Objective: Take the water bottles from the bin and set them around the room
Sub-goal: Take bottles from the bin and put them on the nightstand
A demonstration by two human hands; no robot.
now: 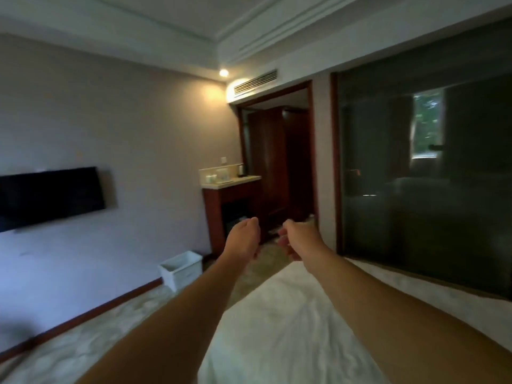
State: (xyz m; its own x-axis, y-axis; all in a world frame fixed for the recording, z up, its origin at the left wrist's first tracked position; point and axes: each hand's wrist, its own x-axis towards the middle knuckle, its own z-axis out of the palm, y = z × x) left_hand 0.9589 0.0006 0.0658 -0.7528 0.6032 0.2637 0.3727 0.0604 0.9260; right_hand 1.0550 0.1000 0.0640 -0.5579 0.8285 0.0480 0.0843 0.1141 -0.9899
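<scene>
Both my arms reach forward over the bed. My left hand (243, 236) and my right hand (296, 239) hang side by side in mid-air with loosely curled fingers and hold nothing. A white bin (181, 268) stands on the floor against the left wall, below and to the left of my left hand. Its inside is hidden from this angle, and no water bottle shows clearly anywhere.
A white bed (277, 328) lies under my arms. A wooden cabinet with a light counter (232, 181) carries small items by the doorway (279, 162). A dark TV (50, 198) hangs on the left wall. A dark glass panel (424, 176) fills the right side.
</scene>
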